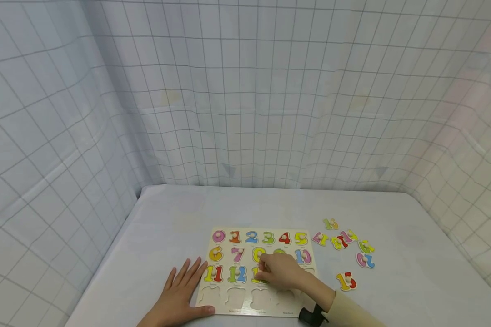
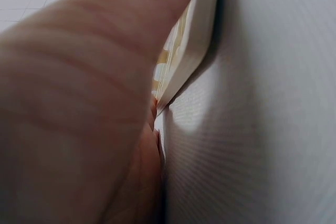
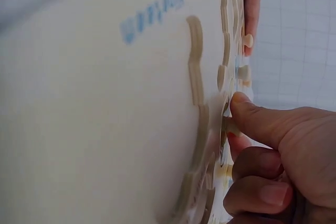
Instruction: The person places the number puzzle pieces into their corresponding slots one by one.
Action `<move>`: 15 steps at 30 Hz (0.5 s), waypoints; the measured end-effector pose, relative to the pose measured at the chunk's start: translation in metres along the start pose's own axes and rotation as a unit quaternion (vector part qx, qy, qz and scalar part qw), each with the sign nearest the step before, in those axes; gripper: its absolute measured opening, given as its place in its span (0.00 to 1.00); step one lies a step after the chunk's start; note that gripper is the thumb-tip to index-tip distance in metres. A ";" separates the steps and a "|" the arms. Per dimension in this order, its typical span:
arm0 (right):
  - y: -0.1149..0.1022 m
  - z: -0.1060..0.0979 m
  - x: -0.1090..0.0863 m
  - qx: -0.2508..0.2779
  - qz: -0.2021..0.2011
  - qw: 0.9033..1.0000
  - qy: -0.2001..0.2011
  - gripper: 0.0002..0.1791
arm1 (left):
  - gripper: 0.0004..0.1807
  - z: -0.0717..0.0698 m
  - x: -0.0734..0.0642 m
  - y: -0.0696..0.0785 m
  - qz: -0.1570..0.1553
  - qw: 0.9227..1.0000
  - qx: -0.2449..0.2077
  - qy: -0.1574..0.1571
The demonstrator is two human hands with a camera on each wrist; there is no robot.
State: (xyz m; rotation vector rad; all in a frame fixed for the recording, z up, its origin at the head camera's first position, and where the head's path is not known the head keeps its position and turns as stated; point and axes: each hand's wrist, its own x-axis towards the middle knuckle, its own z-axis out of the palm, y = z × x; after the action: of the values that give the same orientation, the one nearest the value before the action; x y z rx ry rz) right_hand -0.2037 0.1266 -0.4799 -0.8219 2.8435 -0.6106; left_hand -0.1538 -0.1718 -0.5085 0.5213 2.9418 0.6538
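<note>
A wooden number puzzle board point(image 1: 222, 293) lies on the table with knobbed number pieces in its upper rows. My left hand point(image 1: 177, 297) rests flat at the board's left side, fingers spread, thumb by the near left corner. My right hand point(image 1: 281, 271) is over the third row, beside the 12 piece point(image 1: 237, 274). Its thumb and forefinger pinch the knob point(image 3: 231, 125) of a yellow number piece point(image 1: 255, 275), seen closer in the right wrist view. The hand hides part of that piece and part of the green 9 piece point(image 1: 279, 251).
Several loose number pieces lie right of the board, among them a yellow-and-red 15 point(image 1: 346, 281) and a pink-and-blue 20 point(image 1: 365, 260). The front row of the board shows bare recesses point(image 1: 261, 299). White grid-patterned curtains point(image 1: 245, 113) enclose the table's back and sides.
</note>
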 end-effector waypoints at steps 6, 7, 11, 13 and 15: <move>0.001 0.003 -0.002 0.017 0.011 1.000 0.015 0.14 | 0.63 0.000 0.001 0.000 0.002 1.000 0.005 -0.002; 0.001 0.003 -0.003 0.020 0.013 1.000 0.017 0.14 | 0.63 0.000 0.001 -0.001 0.003 1.000 0.005 0.000; 0.002 0.005 -0.004 0.020 0.011 1.000 0.021 0.14 | 0.63 0.001 0.002 0.000 -0.002 1.000 0.004 -0.002; 0.003 0.005 -0.005 0.017 0.004 1.000 0.022 0.14 | 0.63 0.000 0.002 0.001 -0.007 1.000 0.005 -0.005; 0.005 0.004 -0.007 0.022 0.001 1.000 0.020 0.13 | 0.63 0.000 0.002 0.002 -0.009 1.000 0.000 -0.010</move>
State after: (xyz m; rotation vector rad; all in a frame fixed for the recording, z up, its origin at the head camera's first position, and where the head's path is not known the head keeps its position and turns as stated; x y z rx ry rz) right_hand -0.1993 0.1328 -0.4854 -0.8082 2.8550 -0.6956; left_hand -0.1546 -0.1697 -0.5077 0.4967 2.9247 0.6430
